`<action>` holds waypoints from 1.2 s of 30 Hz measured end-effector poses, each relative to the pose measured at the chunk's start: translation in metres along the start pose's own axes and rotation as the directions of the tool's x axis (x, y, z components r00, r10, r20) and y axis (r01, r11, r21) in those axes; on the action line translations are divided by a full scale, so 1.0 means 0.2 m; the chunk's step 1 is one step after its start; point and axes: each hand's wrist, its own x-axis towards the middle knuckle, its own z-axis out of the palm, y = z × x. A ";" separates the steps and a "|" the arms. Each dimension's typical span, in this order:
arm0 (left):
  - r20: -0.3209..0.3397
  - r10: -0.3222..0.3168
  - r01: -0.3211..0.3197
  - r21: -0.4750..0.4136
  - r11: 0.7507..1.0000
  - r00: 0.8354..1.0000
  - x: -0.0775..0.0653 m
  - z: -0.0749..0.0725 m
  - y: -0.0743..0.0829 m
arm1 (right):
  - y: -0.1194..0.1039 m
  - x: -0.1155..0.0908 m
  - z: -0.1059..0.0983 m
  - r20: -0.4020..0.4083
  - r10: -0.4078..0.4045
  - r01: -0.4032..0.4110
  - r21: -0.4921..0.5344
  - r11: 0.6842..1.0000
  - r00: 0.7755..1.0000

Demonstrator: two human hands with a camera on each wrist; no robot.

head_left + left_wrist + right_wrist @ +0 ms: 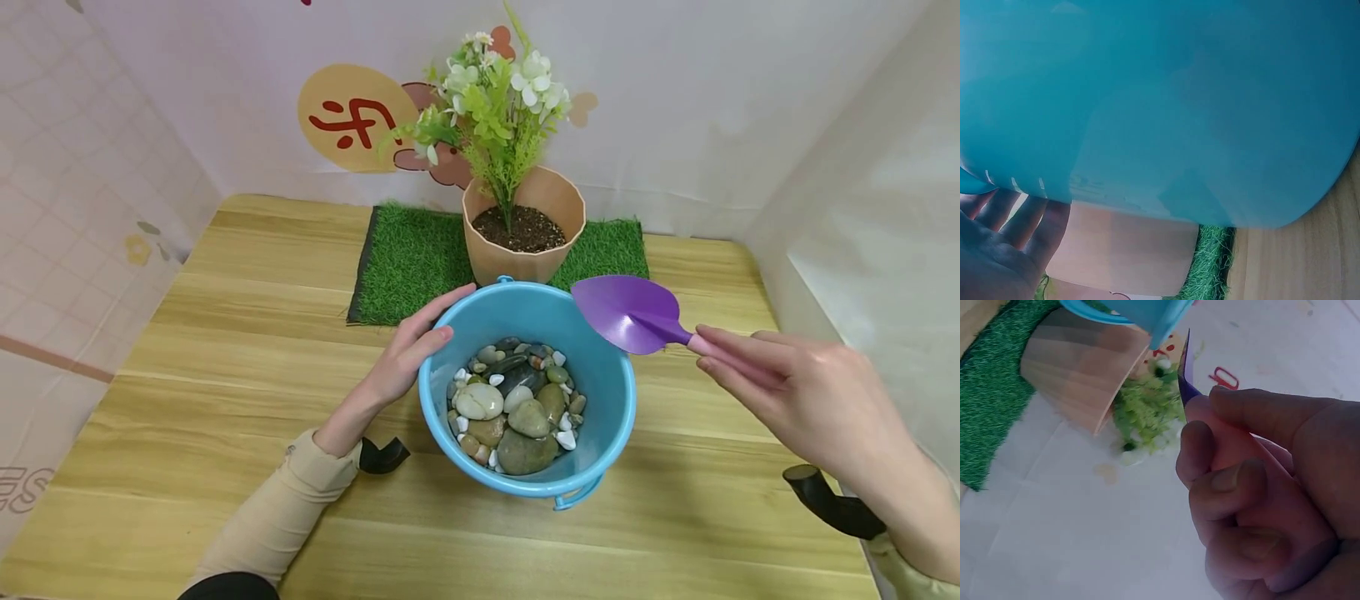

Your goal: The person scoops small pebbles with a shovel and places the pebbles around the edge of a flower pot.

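Note:
A light-blue bucket (617,429) sits on the table, with pebbles and larger smooth stones (528,450) inside. My left hand (401,354) holds its left rim, thumb over the edge and fingers along the outside. Those fingers (1035,228) lie against the bucket's outer wall in the left wrist view. My right hand (810,396) grips the pink handle of a garden trowel (626,312). Its purple blade overlaps the right rim and looks bare. In the right wrist view, fingers and thumb curl round the handle (1285,506).
Behind the bucket stands a peach plant pot (517,265) holding soil (536,233) and a plant with white flowers (498,125). Beneath the pot lies a green turf mat (412,258). A printed backdrop (675,100) encloses the wooden table (225,375).

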 end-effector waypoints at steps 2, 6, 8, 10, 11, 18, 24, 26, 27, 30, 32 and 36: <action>-0.002 0.001 -0.001 0.002 1.000 1.000 0.00 0.00 0.00 | -0.03 0.03 -0.01 0.002 -0.064 0.064 -0.028 0.998 0.998; -0.006 -0.001 0.001 0.007 1.000 1.000 -0.01 0.00 0.00 | -0.10 0.08 0.00 0.002 -0.162 0.162 -0.080 0.984 0.987; -0.006 -0.001 0.001 0.006 1.000 1.000 -0.01 0.00 0.00 | -0.12 0.09 0.01 0.009 -0.192 0.192 -0.091 0.977 0.981; -0.004 0.000 0.000 0.003 1.000 1.000 -0.01 0.00 0.00 | -0.14 0.10 0.02 0.031 -0.211 0.213 -0.098 0.972 0.977; -0.004 0.000 0.001 0.002 1.000 1.000 -0.01 0.00 0.00 | -0.15 0.10 0.02 0.045 -0.216 0.220 -0.100 0.970 0.975; 0.000 0.018 -0.018 0.009 1.000 1.000 0.00 0.00 0.00 | -0.21 0.12 0.05 0.110 -0.240 0.253 -0.124 0.959 0.964; -0.005 0.022 -0.022 0.015 1.000 1.000 0.00 -0.01 0.00 | -0.27 0.14 0.04 0.209 -0.245 0.286 -0.196 0.938 0.947; -0.007 0.015 -0.015 0.014 1.000 1.000 0.00 -0.01 0.00 | -0.29 0.15 0.03 0.268 -0.225 0.286 -0.212 0.934 0.937; -0.006 0.013 -0.013 0.013 1.000 1.000 0.00 -0.01 -0.01 | -0.30 0.16 0.02 0.296 -0.212 0.283 -0.219 0.934 0.931; 0.001 0.007 -0.007 0.008 1.000 1.000 0.00 -0.01 -0.01 | -0.32 0.17 0.01 0.373 -0.172 0.275 -0.243 0.930 0.912; 0.005 0.005 -0.005 0.007 1.000 1.000 0.00 -0.01 -0.01 | -0.33 0.18 0.00 0.416 -0.158 0.284 -0.261 0.923 0.896; 0.012 0.008 -0.008 0.008 1.000 1.000 0.01 -0.01 0.00 | -0.36 0.21 -0.01 0.488 -0.160 0.325 -0.276 0.905 0.858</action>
